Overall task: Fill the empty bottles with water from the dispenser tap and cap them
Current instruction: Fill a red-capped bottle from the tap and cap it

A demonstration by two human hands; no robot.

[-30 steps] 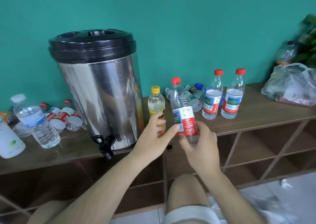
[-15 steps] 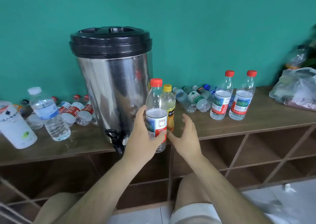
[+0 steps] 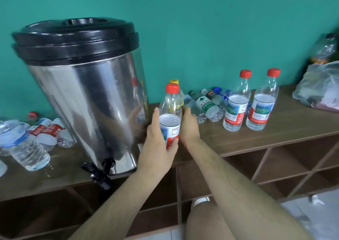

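Currently the left hand (image 3: 156, 140) grips the red-capped bottle (image 3: 171, 102) upright; the right hand (image 3: 189, 131) sits just beside it, grip unclear.

A plain indoor room, home or office unclear: teal wall (image 3: 201, 29), wooden cubbyhole shelf (image 3: 275, 137), pale floor (image 3: 300, 214).

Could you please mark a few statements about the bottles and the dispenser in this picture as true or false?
1. The left hand grips a clear plastic bottle with a red cap. True.
2. That bottle sits under the black tap. False: it is held up to the right of the stainless steel dispenser, away from the tap.
3. Two more upright red-capped bottles stand on the brown wooden shelf top. True.
4. The dispenser's black lid is off. False: it is on.
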